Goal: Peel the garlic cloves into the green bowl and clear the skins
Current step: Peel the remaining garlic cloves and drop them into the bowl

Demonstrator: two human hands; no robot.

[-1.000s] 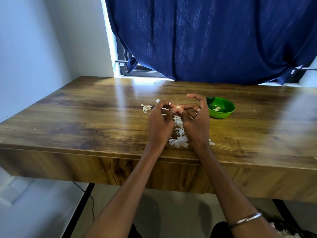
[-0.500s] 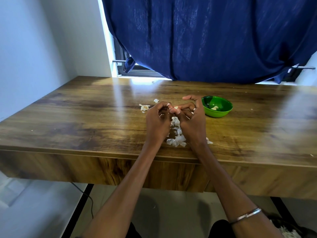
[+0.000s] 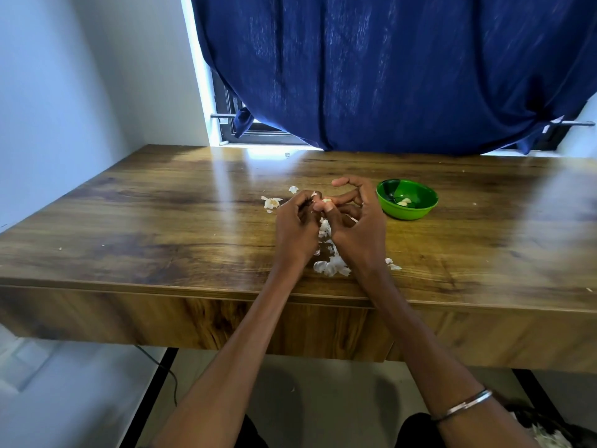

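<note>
My left hand [image 3: 295, 229] and my right hand [image 3: 357, 226] meet above the middle of the wooden table [image 3: 161, 227]. Both pinch a small garlic clove [image 3: 325, 200] between their fingertips; most of it is hidden by the fingers. My right index finger sticks out straight. White garlic skins [image 3: 331, 265] lie on the table under and between the hands, down to the front edge. More skin scraps [image 3: 270, 202] lie to the left of the hands. The green bowl [image 3: 416, 210] stands just right of my right hand, with peeled clove pieces [image 3: 404, 201] inside.
A dark blue curtain [image 3: 387, 76] hangs over the window behind the table. A white wall [image 3: 48, 108] borders the table's left side. Black table legs and a cable [image 3: 161, 367] show below the table front. A dark bag with white scraps [image 3: 546, 431] sits at bottom right.
Both hands stay together on the clove, with small finger shifts. The view has shifted slightly.
</note>
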